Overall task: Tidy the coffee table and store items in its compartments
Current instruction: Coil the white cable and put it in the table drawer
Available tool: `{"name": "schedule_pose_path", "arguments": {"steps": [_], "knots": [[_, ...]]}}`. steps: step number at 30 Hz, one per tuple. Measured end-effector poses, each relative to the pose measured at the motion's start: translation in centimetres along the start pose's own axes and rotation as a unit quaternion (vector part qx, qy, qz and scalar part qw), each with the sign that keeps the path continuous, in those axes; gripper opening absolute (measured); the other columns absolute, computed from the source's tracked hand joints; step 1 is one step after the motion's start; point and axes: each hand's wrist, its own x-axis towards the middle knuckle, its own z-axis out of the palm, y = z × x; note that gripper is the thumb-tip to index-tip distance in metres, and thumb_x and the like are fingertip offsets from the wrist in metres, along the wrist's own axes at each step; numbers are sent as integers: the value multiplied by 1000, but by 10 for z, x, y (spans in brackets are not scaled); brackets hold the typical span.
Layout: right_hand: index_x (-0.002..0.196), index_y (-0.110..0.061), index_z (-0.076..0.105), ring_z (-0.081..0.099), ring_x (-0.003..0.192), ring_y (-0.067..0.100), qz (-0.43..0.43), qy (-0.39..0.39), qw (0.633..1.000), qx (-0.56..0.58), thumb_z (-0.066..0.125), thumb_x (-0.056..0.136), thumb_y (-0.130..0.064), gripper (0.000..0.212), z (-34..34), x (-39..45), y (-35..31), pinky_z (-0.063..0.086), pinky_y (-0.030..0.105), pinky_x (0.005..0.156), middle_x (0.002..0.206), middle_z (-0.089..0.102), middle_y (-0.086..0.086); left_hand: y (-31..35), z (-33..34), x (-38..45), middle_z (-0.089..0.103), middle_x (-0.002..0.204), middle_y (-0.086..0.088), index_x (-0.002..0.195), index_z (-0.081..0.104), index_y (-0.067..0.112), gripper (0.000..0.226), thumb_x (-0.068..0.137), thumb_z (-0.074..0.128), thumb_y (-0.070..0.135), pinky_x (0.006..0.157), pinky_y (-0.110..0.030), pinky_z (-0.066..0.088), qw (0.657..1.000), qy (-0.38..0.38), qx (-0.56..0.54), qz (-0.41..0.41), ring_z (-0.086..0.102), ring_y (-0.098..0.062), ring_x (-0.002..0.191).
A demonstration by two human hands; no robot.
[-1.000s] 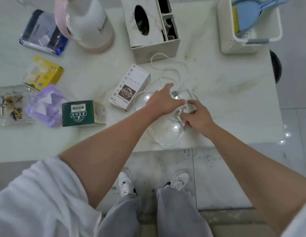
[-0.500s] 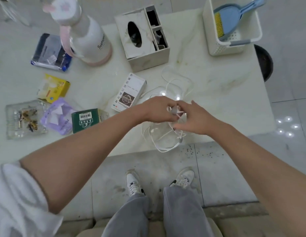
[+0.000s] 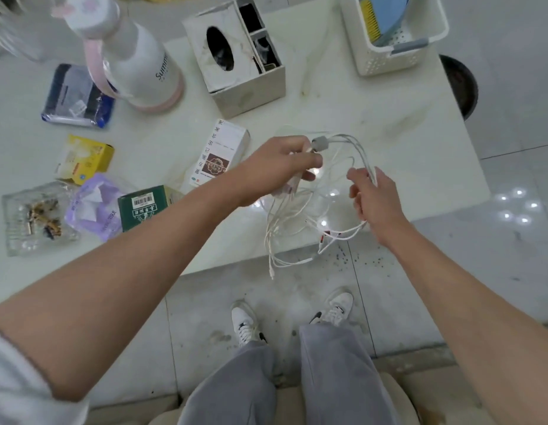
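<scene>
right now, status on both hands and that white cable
Left hand shut on the white cable by its grey junction. Right hand gripping a loop. Cable lifted, ends dangling past the coffee table edge. Nothing in the way.

The thin tangled cable [image 3: 300, 237] was white. Left of the white marble-patterned tissue box [image 3: 223, 53] stood a white, pink-trimmed plastic bottle [image 3: 138, 59].

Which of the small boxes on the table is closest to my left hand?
The white box with the brown label, just beside your left hand. The green box and yellow box lie farther left.
</scene>
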Motion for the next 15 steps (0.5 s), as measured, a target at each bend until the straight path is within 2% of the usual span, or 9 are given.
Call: {"name": "schedule_pose_path", "arguments": {"steps": [1, 2, 4, 6, 7, 9, 12, 14, 15], "knots": [[106, -25, 58, 50, 57, 12, -22, -31, 999, -3, 64, 88, -22, 18, 3, -4, 4, 40, 26, 54, 85, 57, -4, -3, 7, 1, 69, 101, -14, 90, 63, 11, 16, 90, 63, 27, 64, -30, 47, 999, -17, -41, -14, 68, -15, 74], [124, -30, 51, 57, 66, 12, -44, -74, 996, -16, 66, 87, -17, 42, 6, -7, 6, 47, 26, 61, 102, 58, -6, -5, 13, 3, 69, 94, -10, 91, 64, 11, 13, 91, 63, 24, 61, -28, 47, 997, -20, -70, -17, 66, -17, 71], [148, -40, 27, 63, 97, 13, -70, -134, 985, -77, 74, 80, -28, 83, 16, -12, 20, 55, 31, 82, 137, 46, -7, -16, 25, 7, 63, 80, -5, 85, 62, 12, 11, 92, 62, 20, 55, -26, 45, 995, -10, -93, -22, 57, -17, 62], [155, -37, 8, 49, 129, 19, -45, -91, 978, -182, 79, 71, -53, 112, 31, -11, 38, 47, 38, 101, 155, 29, 0, -30, 32, 12, 59, 75, -5, 84, 60, 10, 14, 91, 62, 21, 57, -27, 43, 998, 9, -36, -49, 52, -19, 63], [156, -29, 6, 46, 133, 24, -14, -45, 971, -234, 80, 68, -59, 119, 39, -7, 46, 45, 39, 102, 155, 28, 6, -39, 32, 16, 59, 75, -5, 84, 61, 9, 16, 89, 63, 24, 59, -29, 40, 997, 27, 30, -70, 52, -21, 66], [150, -15, 17, 52, 125, 33, 21, 22, 953, -300, 80, 67, -59, 113, 58, 4, 59, 46, 41, 94, 144, 41, 14, -66, 27, 25, 60, 81, -8, 83, 63, 7, 23, 88, 61, 30, 62, -32, 37, 978, 98, 147, -111, 52, -25, 72], [123, -9, 40, 62, 104, 35, -39, 54, 935, -348, 78, 73, -46, 73, 79, 30, 77, 49, 38, 78, 116, 60, 11, -114, 16, 38, 62, 88, -13, 88, 62, 5, 33, 85, 59, 38, 69, -35, 44, 941, 220, 215, -140, 60, -32, 83], [108, -11, 51, 63, 94, 33, -90, 44, 938, -333, 71, 79, -38, 44, 79, 45, 78, 45, 33, 70, 102, 64, 7, -128, 12, 52, 66, 106, -18, 111, 60, 3, 53, 78, 62, 44, 85, -41, 52, 938, 276, 171, -123, 63, -35, 101], [99, -12, 56, 63, 90, 31, -111, 37, 931, -346, 67, 81, -36, 32, 78, 47, 70, 42, 32, 67, 95, 64, 5, -124, 10, 52, 64, 116, -16, 126, 54, 6, 65, 75, 65, 45, 93, -43, 52, 941, 287, 133, -121, 62, -33, 108]]}}
